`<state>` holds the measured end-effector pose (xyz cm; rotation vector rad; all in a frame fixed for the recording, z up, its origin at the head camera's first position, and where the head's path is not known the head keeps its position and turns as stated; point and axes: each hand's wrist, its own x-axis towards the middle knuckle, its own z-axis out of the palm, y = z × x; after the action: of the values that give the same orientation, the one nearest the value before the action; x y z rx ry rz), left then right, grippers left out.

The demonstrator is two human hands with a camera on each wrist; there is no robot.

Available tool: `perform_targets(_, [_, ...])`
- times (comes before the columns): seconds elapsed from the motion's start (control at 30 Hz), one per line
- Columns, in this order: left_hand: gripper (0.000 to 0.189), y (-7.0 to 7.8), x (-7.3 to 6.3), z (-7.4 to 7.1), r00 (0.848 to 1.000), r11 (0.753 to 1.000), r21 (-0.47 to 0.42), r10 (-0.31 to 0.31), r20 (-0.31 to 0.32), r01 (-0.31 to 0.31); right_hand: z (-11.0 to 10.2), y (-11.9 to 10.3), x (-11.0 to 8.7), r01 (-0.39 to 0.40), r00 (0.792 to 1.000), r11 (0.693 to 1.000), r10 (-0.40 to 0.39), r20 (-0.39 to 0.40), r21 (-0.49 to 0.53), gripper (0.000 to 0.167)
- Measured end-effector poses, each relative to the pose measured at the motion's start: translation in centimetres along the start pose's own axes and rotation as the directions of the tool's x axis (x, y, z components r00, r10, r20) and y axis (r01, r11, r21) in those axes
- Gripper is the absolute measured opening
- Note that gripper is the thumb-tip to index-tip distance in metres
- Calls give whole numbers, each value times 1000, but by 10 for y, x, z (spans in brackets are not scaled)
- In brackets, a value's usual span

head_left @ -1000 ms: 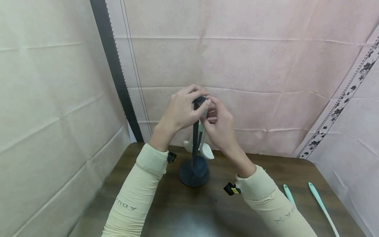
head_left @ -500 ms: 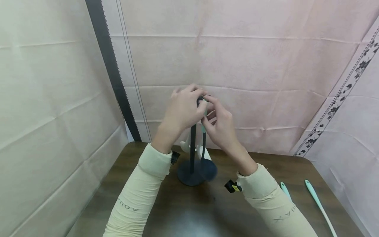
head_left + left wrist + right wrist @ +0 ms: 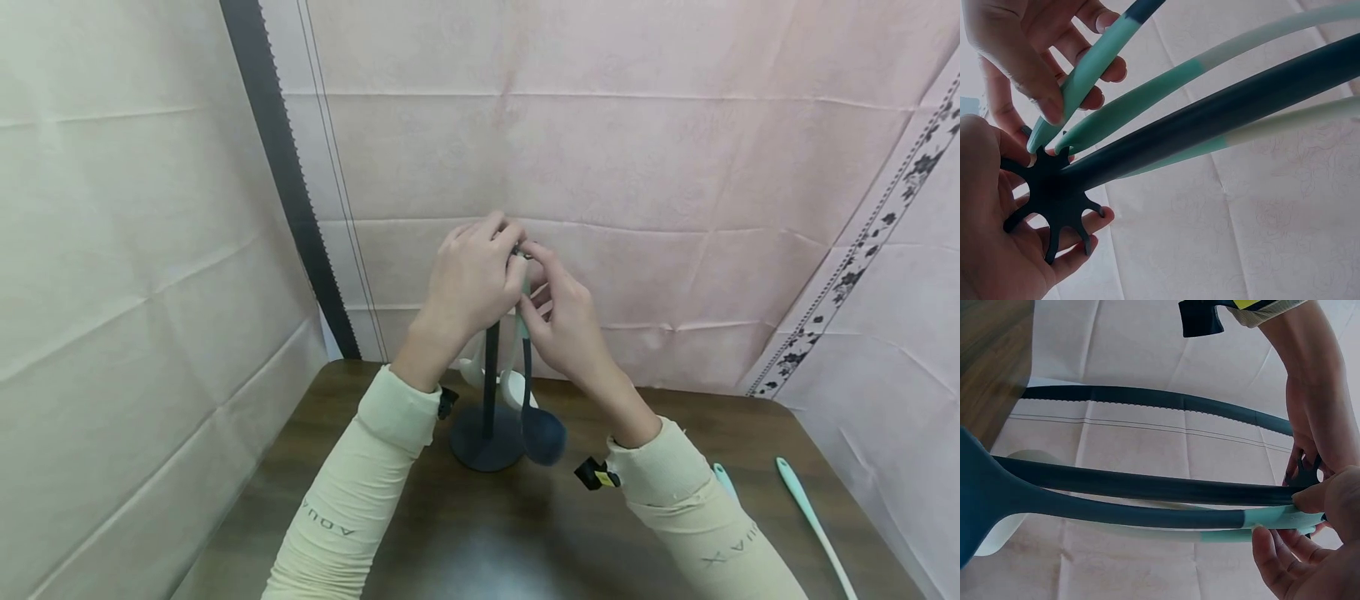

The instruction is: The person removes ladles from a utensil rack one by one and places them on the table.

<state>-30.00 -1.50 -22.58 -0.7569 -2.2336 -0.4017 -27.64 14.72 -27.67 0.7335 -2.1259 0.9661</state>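
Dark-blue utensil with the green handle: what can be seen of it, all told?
The utensil has a rounded dark-blue head, a slim stem of the same colour and a mint-green handle, all looking like smooth plastic or silicone. It is nearly vertical, head down, beside the dark stand. The right hand pinches the handle between thumb and fingers. The handle's end is at the stand's hooks; whether it is hooked on cannot be told.

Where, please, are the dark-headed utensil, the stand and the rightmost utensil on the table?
Dark-headed utensil (image 3: pixel 544 437), head view: on its head.
Stand (image 3: pixel 1216 115), left wrist view: on its pole.
Rightmost utensil (image 3: pixel 817 529), head view: middle of its visible length.
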Motion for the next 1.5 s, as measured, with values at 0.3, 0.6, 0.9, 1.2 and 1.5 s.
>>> perform_targets(0.3, [31,-1,-1,0,1000,1000,4,0,-5,0,-2,1,0,5,1000,1000,-5,3,21,57])
perform_targets(0.6, [31,0,0,2,1000,1000,15,1,31,-2,-2,2,-2,-8,1000,998,10,-25,68,56])
perform_targets(0.9, [28,-3,-1,2,1000,1000,-7,0,-20,0,-2,-1,-2,-17,999,998,20,-47,65,56])
perform_targets(1.2, [26,-5,-3,1,999,1000,-17,11,-39,-12,0,-2,-3,-22,999,998,25,-40,64,56])
perform_targets(1.5, [25,-6,-5,1,998,999,-25,19,-54,-20,1,-3,-3,-26,998,997,29,-49,67,56])
